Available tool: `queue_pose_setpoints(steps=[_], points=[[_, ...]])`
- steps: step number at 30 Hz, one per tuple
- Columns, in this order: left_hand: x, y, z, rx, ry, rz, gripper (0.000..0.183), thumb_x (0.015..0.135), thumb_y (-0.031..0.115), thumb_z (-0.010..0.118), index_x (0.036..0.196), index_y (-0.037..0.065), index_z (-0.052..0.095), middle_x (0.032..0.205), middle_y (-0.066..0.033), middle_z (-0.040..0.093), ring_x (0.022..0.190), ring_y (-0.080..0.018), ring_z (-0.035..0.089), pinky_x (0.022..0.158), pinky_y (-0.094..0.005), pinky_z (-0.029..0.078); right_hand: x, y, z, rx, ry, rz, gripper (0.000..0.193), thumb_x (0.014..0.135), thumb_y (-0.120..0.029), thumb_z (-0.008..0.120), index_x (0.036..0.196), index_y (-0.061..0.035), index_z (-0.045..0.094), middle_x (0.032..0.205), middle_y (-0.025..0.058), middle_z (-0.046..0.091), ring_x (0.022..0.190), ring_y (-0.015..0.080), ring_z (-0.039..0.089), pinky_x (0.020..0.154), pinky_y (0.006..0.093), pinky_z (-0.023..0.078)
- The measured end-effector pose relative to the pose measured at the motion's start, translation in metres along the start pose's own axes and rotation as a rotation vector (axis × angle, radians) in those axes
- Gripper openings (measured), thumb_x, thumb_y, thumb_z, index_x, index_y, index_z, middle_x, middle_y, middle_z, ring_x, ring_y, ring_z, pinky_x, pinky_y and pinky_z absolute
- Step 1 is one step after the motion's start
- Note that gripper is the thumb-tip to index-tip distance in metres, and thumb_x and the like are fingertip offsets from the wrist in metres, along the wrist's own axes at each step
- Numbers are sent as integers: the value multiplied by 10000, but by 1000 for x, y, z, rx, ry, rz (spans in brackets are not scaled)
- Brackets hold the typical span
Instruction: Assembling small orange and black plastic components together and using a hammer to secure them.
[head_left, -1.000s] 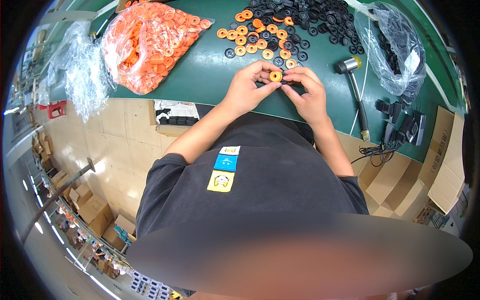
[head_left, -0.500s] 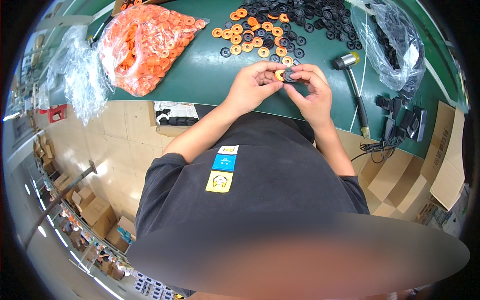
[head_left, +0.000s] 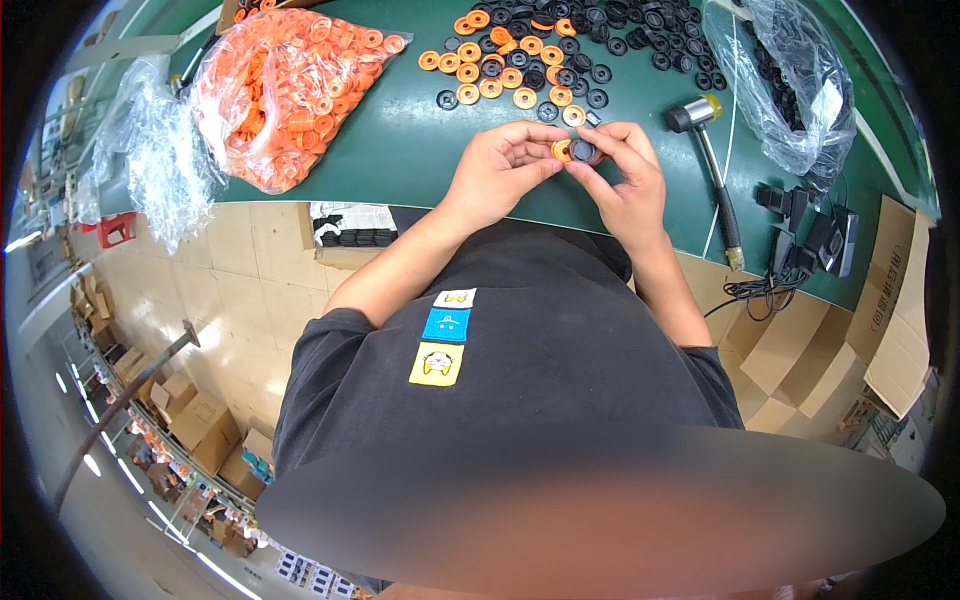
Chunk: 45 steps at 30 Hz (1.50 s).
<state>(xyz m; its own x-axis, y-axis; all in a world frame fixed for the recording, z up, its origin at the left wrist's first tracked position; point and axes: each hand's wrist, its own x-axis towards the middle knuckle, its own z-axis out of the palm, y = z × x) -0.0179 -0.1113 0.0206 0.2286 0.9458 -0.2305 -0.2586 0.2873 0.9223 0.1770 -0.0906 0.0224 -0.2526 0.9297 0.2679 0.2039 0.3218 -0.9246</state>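
Above the near edge of the green table, my left hand (head_left: pixel 503 172) pinches an orange plastic wheel (head_left: pixel 560 150) between thumb and fingers. My right hand (head_left: pixel 627 183) grips a black plastic wheel (head_left: pixel 581 151) by its rim. Both wheels are held side by side, very close together; whether they touch I cannot tell. Just beyond my fingers lie loose orange wheels (head_left: pixel 524 98) and black wheels (head_left: pixel 597 98), several of each, spread flat. A denser heap of black wheels (head_left: pixel 655 20) covers the far side of the table.
A clear bag of orange wheels (head_left: pixel 290 100) and crumpled plastic (head_left: pixel 155 140) lie at the left. On the right are a mallet (head_left: pixel 713 170), a plastic bag with black parts (head_left: pixel 780 90), and black adapters with a cable (head_left: pixel 825 240). An open cardboard box (head_left: pixel 800 350) stands below the table's right edge.
The black wheel in my right hand has turned slightly to show more of its face. Both hands stay nearly in place, and the view has shifted a little.
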Motion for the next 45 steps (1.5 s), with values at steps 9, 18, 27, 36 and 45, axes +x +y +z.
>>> queue_pose_setpoints(steps=[9,18,27,36,45], points=[[-1,4,2,55,-1,29,291,951,-54,632,1241,-56,653,1139,-101,705,1039,-135,674,936,-270,548,4,-5,-2,-52,-18,-75,381,745,-50,857,1101,-34,725,1024,93,657,895,204,645,780,310,534],[-3,4,4,28,8,31,274,963,-41,619,1233,-63,657,1144,-119,716,1025,-143,688,914,-274,562,2,-4,-1,-119,-25,-116,397,703,-81,876,1065,-25,726,985,114,668,908,270,659,794,345,541],[-5,3,2,-36,25,-36,283,957,-42,631,1238,-75,651,1120,-133,720,985,-156,695,889,-280,574,4,-15,-3,-199,-19,-163,400,698,-111,881,1050,-15,720,963,113,665,861,273,660,736,339,544],[-5,6,2,-90,17,-47,290,946,-51,637,1234,-72,655,1108,-135,716,974,-165,693,884,-289,573,3,-19,0,-207,-16,-139,396,682,-102,882,1031,-11,717,949,109,666,840,272,662,718,343,545],[-7,5,0,-60,31,-64,291,926,-57,654,1216,-70,664,1095,-146,722,937,-171,701,851,-298,584,1,-26,1,-234,-27,-61,375,692,-94,875,1021,-12,713,895,100,642,777,248,662,661,332,544]])
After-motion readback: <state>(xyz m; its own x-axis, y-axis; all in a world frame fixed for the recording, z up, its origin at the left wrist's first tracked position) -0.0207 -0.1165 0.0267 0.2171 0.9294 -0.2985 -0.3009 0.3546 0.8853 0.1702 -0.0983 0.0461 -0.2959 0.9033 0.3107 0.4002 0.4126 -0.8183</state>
